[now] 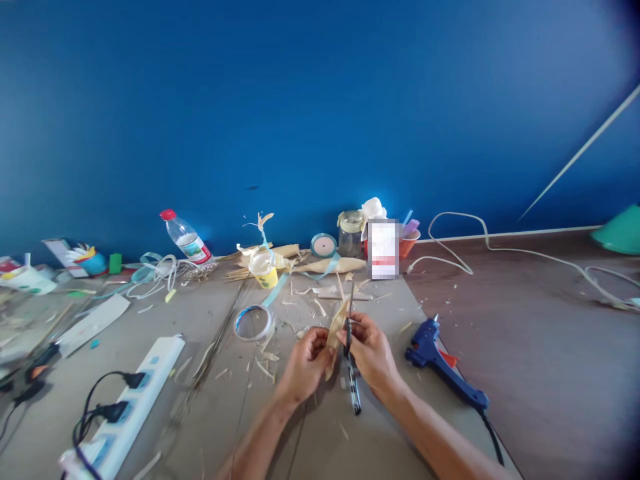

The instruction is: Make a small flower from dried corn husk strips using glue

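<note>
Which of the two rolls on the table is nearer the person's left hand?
The tape roll with the wide open centre, to the left of the left hand; the blue-edged spool sits farther back, beside the jar.

Blue is filling the wall (pixel 320 120) right across the top of the frame! Lower centre, the dry husk (pixel 338 325) is showing pale tan, and the slim tool (pixel 353 385) is gleaming black with silver. Lower right, the glue gun (pixel 450 370) is wearing dark blue; at the right edge, a shade-like object (pixel 620 230) is glowing green. Lower left, the power strip (pixel 147 401) is sporting white with light-blue panels (pixel 151 362). Left of centre, the bottle cap (pixel 169 215) is blazing red, the cup (pixel 265 276) is beaming yellow.
</note>
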`<move>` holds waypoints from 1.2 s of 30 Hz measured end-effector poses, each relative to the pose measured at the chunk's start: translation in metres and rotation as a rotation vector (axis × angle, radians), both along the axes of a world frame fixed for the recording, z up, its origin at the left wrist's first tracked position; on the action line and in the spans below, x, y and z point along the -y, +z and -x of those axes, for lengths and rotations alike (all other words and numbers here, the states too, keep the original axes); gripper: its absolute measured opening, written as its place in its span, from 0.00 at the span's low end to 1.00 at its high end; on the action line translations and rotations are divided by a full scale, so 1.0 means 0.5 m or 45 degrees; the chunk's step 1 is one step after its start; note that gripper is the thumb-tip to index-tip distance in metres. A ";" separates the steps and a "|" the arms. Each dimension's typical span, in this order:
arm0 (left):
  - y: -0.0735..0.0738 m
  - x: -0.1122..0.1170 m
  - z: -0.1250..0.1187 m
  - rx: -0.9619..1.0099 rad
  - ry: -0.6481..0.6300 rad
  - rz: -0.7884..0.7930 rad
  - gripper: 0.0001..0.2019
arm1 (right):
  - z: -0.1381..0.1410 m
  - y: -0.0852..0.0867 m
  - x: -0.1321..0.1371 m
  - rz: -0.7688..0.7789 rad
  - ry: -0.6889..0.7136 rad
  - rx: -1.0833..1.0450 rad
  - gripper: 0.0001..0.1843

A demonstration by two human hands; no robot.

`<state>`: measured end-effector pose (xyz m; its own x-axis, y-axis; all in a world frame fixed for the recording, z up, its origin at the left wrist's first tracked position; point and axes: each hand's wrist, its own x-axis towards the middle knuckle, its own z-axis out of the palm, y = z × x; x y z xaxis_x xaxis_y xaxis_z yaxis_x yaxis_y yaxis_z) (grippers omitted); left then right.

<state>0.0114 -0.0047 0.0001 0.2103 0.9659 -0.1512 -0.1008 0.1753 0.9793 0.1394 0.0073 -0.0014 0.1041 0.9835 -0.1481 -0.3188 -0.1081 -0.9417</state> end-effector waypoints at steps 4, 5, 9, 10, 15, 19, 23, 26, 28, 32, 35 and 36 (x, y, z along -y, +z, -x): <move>0.005 -0.004 0.009 0.146 -0.157 0.135 0.18 | -0.006 0.004 -0.003 -0.015 -0.054 -0.124 0.23; 0.005 -0.005 0.011 0.162 -0.188 0.149 0.18 | -0.008 0.005 -0.004 -0.025 -0.066 -0.134 0.23; 0.006 -0.006 0.014 0.145 -0.190 0.138 0.15 | -0.014 0.003 -0.009 -0.067 -0.096 -0.157 0.21; 0.008 -0.006 0.014 0.136 -0.177 0.138 0.14 | -0.015 0.002 -0.009 -0.075 -0.096 -0.165 0.21; 0.018 -0.005 0.015 0.115 -0.193 0.156 0.15 | -0.019 -0.008 -0.014 -0.105 -0.110 -0.199 0.21; 0.012 -0.007 0.019 0.071 -0.194 0.128 0.14 | -0.023 -0.013 -0.018 -0.129 -0.137 -0.205 0.20; 0.003 -0.010 0.022 -0.032 -0.182 0.100 0.13 | -0.024 -0.015 -0.020 -0.148 -0.137 -0.181 0.20; 0.005 -0.010 0.023 -0.042 -0.181 0.120 0.14 | -0.025 -0.017 -0.021 -0.161 -0.147 -0.174 0.19; 0.010 -0.008 0.023 -0.007 -0.196 0.115 0.14 | -0.027 -0.017 -0.022 -0.160 -0.158 -0.181 0.20; 0.014 -0.005 0.022 0.024 -0.211 0.097 0.13 | -0.030 -0.019 -0.027 -0.152 -0.172 -0.219 0.20; 0.013 -0.006 0.021 -0.003 -0.169 0.102 0.12 | -0.031 -0.022 -0.030 -0.152 -0.174 -0.243 0.21; 0.013 -0.006 0.020 -0.014 -0.153 0.104 0.12 | -0.030 -0.023 -0.030 -0.151 -0.173 -0.248 0.21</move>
<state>0.0012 -0.0015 0.0065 0.3213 0.9184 -0.2309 -0.0640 0.2643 0.9623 0.1546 0.0224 -0.0129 0.2175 0.9740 -0.0629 -0.4990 0.0556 -0.8648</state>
